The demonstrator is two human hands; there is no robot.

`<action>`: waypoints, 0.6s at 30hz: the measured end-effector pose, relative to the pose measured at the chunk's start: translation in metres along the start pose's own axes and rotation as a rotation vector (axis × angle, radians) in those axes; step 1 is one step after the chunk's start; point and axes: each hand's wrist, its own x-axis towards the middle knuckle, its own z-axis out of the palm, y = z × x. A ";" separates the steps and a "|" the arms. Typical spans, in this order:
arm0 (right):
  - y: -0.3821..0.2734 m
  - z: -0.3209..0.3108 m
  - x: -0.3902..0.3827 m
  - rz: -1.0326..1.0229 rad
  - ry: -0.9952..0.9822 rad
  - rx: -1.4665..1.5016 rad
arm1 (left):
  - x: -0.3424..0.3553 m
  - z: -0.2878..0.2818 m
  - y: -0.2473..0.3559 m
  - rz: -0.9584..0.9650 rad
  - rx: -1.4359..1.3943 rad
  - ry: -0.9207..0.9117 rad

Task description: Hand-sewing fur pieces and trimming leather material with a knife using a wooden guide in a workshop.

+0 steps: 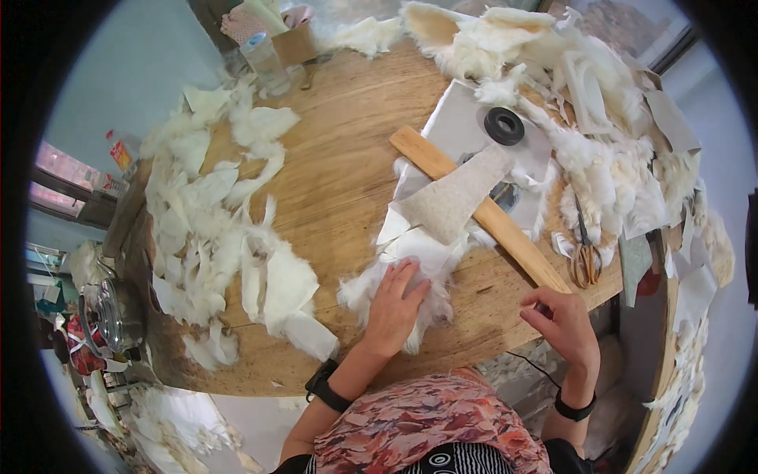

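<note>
My left hand (395, 308) lies flat, fingers stretched, on a piece of white fur (434, 292) with its smooth side partly showing. Just beyond, a greyish-beige flared piece (454, 193) lies across the middle of a long wooden slat (517, 245). My right hand (562, 325) hovers by the slat's near end, its fingers curled in with thumb and forefinger close together. Whatever they may pinch is too small to make out. To the right of the slat lie scissors (584, 265) with orange-brown handles.
A white board (466, 118) under the slat carries a black ring-shaped roll (504, 126). Fur scraps (213, 205) spread over the left of the wooden table (347, 142). More fur (616, 174) is heaped at right. A clear bottle (264, 63) stands at the far left.
</note>
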 end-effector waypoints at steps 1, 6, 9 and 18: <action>0.000 0.001 -0.001 0.005 0.005 0.002 | 0.002 -0.001 0.001 -0.015 -0.002 -0.005; -0.029 0.034 0.018 -0.324 -0.210 0.338 | 0.016 -0.017 0.015 -0.146 -0.184 0.119; -0.046 0.060 0.050 -0.203 -0.248 0.383 | 0.030 -0.026 0.020 -0.304 -0.407 0.147; -0.017 0.115 0.061 -0.181 -0.054 0.559 | 0.037 -0.011 0.013 -0.498 -0.866 0.037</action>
